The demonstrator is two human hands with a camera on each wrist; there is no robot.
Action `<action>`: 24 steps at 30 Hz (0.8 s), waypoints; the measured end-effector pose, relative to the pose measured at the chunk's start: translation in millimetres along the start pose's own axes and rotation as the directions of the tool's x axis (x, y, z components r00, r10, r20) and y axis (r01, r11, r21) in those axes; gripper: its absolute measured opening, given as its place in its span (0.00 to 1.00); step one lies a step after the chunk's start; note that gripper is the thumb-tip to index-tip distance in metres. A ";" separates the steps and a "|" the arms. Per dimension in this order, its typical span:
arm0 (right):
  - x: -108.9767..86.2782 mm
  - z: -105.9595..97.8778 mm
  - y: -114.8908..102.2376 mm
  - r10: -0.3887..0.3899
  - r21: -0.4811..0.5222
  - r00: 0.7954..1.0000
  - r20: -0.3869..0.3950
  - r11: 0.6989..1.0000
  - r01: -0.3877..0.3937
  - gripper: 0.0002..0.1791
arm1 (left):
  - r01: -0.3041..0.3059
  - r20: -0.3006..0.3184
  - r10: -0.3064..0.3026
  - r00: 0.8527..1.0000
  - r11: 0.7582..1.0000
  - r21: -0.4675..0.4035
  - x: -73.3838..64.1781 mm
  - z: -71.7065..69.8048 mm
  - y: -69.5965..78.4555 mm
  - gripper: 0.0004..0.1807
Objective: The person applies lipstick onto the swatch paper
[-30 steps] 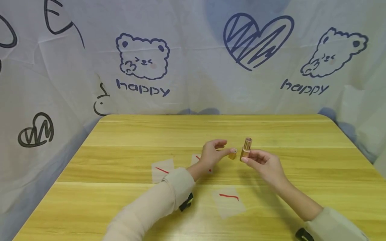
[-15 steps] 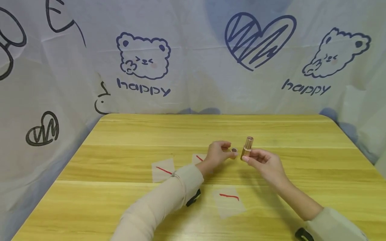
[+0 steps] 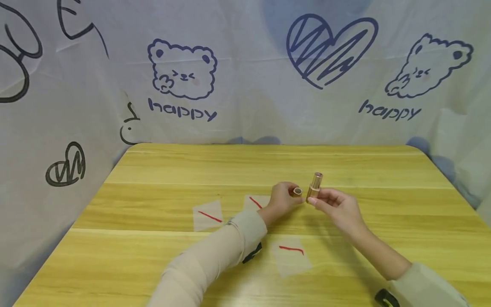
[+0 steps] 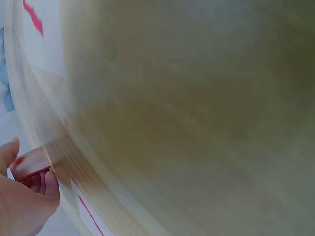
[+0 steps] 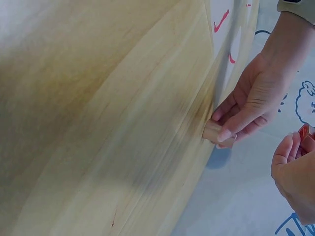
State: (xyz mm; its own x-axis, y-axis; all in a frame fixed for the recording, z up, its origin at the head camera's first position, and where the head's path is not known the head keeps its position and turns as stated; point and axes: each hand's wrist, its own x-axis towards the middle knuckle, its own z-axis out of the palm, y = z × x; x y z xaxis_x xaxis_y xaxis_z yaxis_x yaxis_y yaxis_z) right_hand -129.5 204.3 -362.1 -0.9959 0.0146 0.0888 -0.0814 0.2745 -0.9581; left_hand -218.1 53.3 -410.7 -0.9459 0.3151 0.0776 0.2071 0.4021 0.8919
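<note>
My left hand pinches a short gold lipstick cap, its hollow mouth turned up in the head view. That cap also shows between thumb and fingers in the left wrist view. Just to the right, my right hand grips the gold lipstick tube by its lower part, nearly upright with a slight tilt. Cap and tube are apart, a small gap between them. At the right wrist view's edge, the tube is mostly hidden by the fingers.
On the wooden table lie a paper square with a red line at left, another paper partly behind my left hand, and a front paper. A drawn-on white curtain hangs behind.
My left hand has moved right, closer to the tube, and the cap has turned so its mouth shows upward, with more fingers round it. My right hand and the tube barely move.
</note>
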 end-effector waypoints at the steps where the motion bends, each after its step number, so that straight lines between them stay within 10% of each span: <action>1: 0.0 -0.2 -0.5 -0.002 0.001 1.000 0.000 1.000 0.002 0.15 | 0.000 -0.003 0.000 1.000 1.000 0.007 0.3 0.3 0.2 0.12; 24: -1.6 -2.0 -0.8 -0.003 -0.003 1.000 0.000 1.000 0.003 0.15 | -0.024 -0.035 0.019 0.999 0.989 -0.148 -6.4 -21.0 10.7 0.13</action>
State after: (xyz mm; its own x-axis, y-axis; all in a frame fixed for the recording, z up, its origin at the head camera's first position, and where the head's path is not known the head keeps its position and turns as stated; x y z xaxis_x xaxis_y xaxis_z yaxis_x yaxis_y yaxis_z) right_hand -127.8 206.0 -360.9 -0.9957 0.0133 0.0918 -0.0845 0.2770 -0.9571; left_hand -215.1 37.6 -392.3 -0.9500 0.2922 0.1106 0.1910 0.2630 0.9457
